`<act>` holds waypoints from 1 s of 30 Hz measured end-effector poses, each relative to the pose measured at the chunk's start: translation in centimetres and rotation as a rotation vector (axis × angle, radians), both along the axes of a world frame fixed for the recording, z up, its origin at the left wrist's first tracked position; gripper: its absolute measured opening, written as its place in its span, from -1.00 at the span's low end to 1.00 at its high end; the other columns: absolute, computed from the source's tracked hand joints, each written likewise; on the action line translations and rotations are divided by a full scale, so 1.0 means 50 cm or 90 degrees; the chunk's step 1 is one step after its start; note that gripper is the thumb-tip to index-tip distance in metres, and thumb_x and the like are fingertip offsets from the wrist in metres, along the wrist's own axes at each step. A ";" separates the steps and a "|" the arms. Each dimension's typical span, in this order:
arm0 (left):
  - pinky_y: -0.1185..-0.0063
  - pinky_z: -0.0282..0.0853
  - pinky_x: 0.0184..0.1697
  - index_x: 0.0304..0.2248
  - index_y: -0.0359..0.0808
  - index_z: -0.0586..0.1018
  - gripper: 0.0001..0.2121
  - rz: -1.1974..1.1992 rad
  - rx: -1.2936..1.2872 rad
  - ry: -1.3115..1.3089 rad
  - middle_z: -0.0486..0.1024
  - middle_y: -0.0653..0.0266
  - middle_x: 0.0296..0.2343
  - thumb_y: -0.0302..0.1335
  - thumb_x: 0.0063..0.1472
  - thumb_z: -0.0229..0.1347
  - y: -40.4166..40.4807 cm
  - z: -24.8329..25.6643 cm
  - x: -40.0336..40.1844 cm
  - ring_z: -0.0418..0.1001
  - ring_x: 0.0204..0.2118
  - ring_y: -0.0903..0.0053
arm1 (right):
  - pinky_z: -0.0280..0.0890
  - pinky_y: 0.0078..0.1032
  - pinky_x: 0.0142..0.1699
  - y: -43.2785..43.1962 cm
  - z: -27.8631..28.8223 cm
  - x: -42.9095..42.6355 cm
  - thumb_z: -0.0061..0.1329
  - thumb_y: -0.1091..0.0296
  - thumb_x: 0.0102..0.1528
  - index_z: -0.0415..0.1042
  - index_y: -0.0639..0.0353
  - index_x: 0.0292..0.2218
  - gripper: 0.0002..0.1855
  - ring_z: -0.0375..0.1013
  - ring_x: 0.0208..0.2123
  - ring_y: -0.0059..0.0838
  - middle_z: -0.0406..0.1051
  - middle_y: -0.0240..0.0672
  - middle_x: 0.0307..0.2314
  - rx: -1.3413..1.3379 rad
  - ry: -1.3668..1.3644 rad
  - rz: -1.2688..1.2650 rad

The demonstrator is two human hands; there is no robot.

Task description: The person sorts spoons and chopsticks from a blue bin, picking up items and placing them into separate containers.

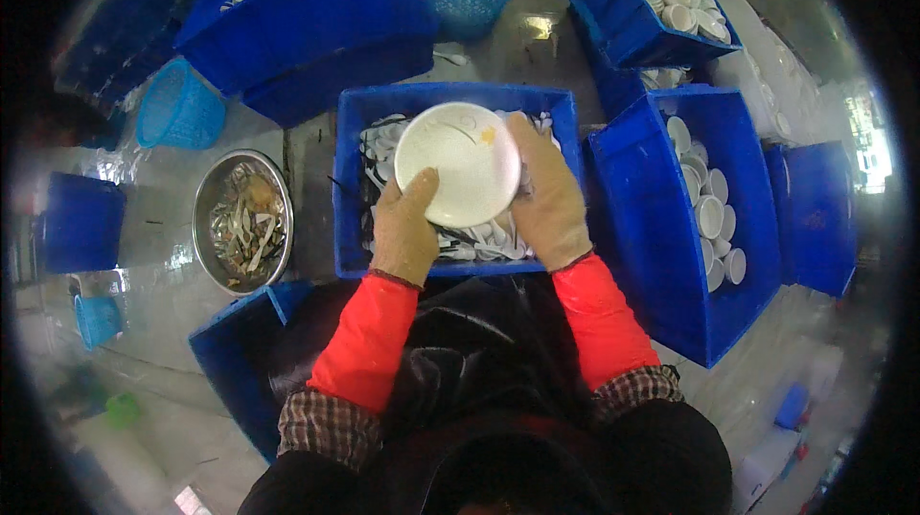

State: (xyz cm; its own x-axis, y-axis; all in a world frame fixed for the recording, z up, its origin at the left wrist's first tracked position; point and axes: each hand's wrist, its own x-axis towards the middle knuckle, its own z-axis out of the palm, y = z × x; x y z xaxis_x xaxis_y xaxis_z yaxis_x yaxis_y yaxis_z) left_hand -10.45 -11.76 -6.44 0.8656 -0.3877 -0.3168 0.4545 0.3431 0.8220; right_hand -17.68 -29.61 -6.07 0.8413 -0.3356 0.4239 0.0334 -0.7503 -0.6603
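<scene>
A white plate [460,166] with an orange-yellow spot near its upper right is held between my two gloved hands. My left hand [407,227] grips its lower left edge, the thumb lying on its face. My right hand [548,195] holds the right edge, with its fingers partly hidden. Beneath the plate stands a blue plastic bin [456,89] filled with white spoons [492,242] and some dark, thin pieces.
At the left sits a steel bowl [288,227] of spoons and scraps. A blue bin [611,177] with white cups [710,217] stands right; another blue bin [611,26] of bowls is beyond. Ahead are a large blue bin [316,26] and a blue basket [478,5]; another basket [180,109] stands left.
</scene>
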 end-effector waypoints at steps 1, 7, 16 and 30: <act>0.54 0.42 -0.05 0.06 -0.50 0.39 -0.58 -0.003 0.026 -0.019 0.52 0.08 -0.12 -0.40 0.30 0.06 0.005 0.008 0.002 0.52 -0.11 0.42 | 0.24 -0.25 0.19 -0.011 -0.012 -0.009 0.03 0.49 0.08 0.33 0.30 0.10 -0.47 0.44 0.01 -0.18 0.43 -0.05 -0.02 0.098 0.010 -0.036; 0.55 0.44 -0.08 0.06 -0.47 0.41 -0.59 -0.040 0.127 -0.093 0.53 0.10 -0.12 -0.37 0.32 0.06 -0.006 0.023 -0.018 0.53 -0.12 0.46 | 0.41 -0.55 -0.10 -0.031 0.049 -0.064 -0.10 0.20 0.27 0.37 0.28 0.08 -0.56 0.53 -0.18 -0.49 0.48 -0.21 -0.07 0.784 0.140 0.088; 0.43 0.42 0.03 0.19 -0.47 0.24 -0.41 -0.366 0.114 -0.079 0.48 -0.03 -0.06 -0.19 0.35 -0.01 -0.042 0.036 -0.080 0.54 -0.08 0.29 | 0.40 -0.32 -0.04 -0.106 0.019 -0.116 -0.03 0.10 0.23 0.26 0.41 0.11 -0.40 0.51 -0.10 -0.06 0.52 0.02 -0.19 0.102 0.095 -0.126; 0.29 0.37 0.01 0.01 -0.25 0.49 -0.49 -0.822 0.593 -0.447 0.53 -0.01 -0.12 -0.04 0.23 0.02 0.004 0.018 -0.166 0.48 -0.04 0.09 | 0.35 -0.27 0.09 -0.161 0.061 -0.122 -0.13 0.12 0.30 0.38 0.38 -0.01 -0.55 0.54 -0.14 -0.10 0.53 -0.15 -0.19 0.870 -0.165 -0.033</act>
